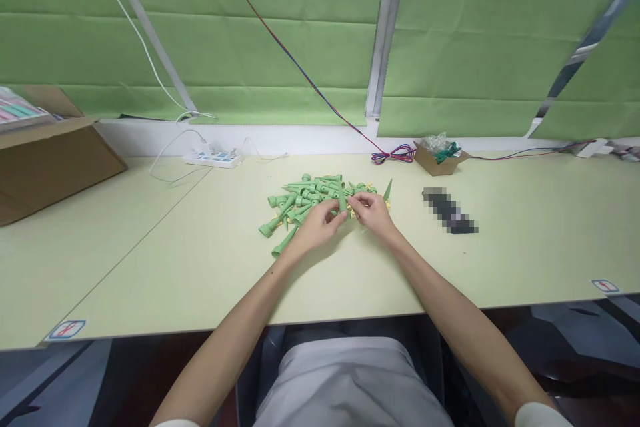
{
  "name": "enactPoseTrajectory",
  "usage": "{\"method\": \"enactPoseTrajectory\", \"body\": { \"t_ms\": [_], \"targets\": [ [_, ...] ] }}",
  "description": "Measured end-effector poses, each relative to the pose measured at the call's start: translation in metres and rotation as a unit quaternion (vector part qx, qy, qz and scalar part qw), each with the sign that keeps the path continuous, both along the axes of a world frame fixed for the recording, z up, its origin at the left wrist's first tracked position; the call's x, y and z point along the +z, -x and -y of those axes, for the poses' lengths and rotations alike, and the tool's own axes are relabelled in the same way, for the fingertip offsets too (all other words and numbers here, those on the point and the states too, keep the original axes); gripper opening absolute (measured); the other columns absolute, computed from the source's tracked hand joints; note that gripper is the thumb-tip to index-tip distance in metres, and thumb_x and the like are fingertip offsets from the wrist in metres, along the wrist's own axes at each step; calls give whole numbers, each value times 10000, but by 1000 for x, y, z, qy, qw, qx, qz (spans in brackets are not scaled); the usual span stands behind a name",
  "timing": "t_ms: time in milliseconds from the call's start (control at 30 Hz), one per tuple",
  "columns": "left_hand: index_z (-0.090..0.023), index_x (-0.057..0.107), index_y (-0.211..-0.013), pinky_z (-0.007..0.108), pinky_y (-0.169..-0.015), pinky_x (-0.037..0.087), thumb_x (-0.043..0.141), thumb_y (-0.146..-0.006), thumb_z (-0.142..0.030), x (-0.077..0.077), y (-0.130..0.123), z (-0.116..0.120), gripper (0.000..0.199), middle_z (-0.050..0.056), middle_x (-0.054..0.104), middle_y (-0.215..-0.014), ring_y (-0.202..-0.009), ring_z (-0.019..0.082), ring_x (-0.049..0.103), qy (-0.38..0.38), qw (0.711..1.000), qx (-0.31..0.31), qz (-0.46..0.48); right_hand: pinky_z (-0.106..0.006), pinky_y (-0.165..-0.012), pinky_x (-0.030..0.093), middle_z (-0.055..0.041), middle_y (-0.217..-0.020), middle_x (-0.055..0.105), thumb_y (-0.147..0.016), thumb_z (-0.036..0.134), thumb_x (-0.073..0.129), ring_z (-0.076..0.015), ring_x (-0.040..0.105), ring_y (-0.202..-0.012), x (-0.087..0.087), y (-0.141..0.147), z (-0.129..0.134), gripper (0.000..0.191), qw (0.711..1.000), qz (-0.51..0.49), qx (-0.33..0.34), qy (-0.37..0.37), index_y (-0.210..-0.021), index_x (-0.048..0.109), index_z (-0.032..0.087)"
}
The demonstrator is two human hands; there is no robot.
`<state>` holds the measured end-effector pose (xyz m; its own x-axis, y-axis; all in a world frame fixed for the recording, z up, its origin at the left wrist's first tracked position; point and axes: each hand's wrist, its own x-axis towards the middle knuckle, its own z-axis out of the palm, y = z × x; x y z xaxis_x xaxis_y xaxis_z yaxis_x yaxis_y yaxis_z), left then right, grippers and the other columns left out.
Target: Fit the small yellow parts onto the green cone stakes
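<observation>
On the table [360, 280], from left of the left hand [320, 225] to behind the right hand [373, 215], a heap of spikes [303, 201]. Back left, a power strip [213, 159]; far left, a carton [55, 167]. Right, possibly a phone [449, 211]; behind it, a box [436, 164], cable coil [394, 156] just left.

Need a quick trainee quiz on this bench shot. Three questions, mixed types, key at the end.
1. True or false: the power strip lies to the left of the small cardboard box.
2. Fill in: just left of that box lies a coiled red-and-blue ____.
3. What does the left hand hold?
A) the power strip
B) a tapered green piece
C) the small cardboard box

Key: 1. True. 2. Cable. 3. B.
</observation>
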<state>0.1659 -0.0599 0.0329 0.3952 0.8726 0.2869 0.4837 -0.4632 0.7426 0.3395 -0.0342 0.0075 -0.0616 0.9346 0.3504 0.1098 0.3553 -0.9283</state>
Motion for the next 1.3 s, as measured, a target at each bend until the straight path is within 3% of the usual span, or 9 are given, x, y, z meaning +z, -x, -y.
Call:
{"method": "enactPoseTrajectory", "body": {
  "t_ms": [133,300,400,500,567,667,733,1033,1300],
  "targets": [
    [-177,552,-791,302,-709,419,508,-952,-311,-8,-1,-4,214,62,564,-889,-785,182,534,-116,991,17,-63,-270,-458,256,34,-493,412,-761,644,684,-119,360,-474,-5,-1,-4,465,1000,-1,-3,24,-635,567,211],
    [-177,644,-968,303,-732,438,535,-946,-274,-10,-2,-3,147,75,594,-1027,-740,155,541,-108,992,45,-48,-269,-438,244,40,-500,421,-755,647,698,-106,344,-445,-9,2,-4,476,999,-34,-6,41,-633,555,210],
    [-192,630,-1129,294,-688,435,609,-913,-328,-9,-2,-4,255,70,623,-1061,-653,125,524,-79,993,93,-1,-267,-430,263,34,-517,452,-756,654,698,-104,371,-441,-6,4,-3,480,997,-65,-16,36,-648,560,207],
    [-170,628,-990,273,-590,405,663,-873,-418,-6,-2,-5,276,40,644,-897,-562,104,492,7,990,123,66,-262,-423,276,27,-545,484,-749,658,707,-102,392,-449,-2,4,-1,477,995,-90,-22,21,-686,580,202],
    [-160,609,-832,263,-498,353,611,-892,-525,-3,-2,-5,370,24,608,-744,-489,95,454,131,979,96,127,-259,-419,285,26,-555,496,-741,660,715,-101,398,-451,-1,5,0,478,995,-100,-22,15,-714,584,202],
    [-139,622,-782,245,-408,259,557,-890,-645,4,-2,-4,521,28,573,-658,-438,83,418,317,926,16,206,-257,-411,289,27,-556,511,-734,669,721,-99,402,-443,0,6,2,487,995,-100,-6,17,-737,567,208],
    [-119,645,-798,233,-391,232,614,-861,-639,7,-2,-2,525,37,584,-675,-438,65,402,355,905,-12,234,-256,-405,281,31,-552,509,-737,675,719,-96,397,-432,0,7,4,494,995,-97,10,18,-734,543,214],
    [-125,610,-764,217,-403,231,732,-786,-588,8,0,0,480,32,597,-749,-455,38,392,326,912,-35,245,-259,-404,244,46,-510,470,-720,689,735,-84,351,-402,2,4,6,524,994,-94,42,23,-683,508,218],
    [-192,545,-739,254,-510,304,664,-842,-533,7,2,4,375,-27,508,-566,-479,108,416,118,990,3,83,-243,-400,170,71,-474,383,-644,660,803,-62,259,-383,3,3,6,545,983,-132,67,105,-621,489,216]
  ]
}}
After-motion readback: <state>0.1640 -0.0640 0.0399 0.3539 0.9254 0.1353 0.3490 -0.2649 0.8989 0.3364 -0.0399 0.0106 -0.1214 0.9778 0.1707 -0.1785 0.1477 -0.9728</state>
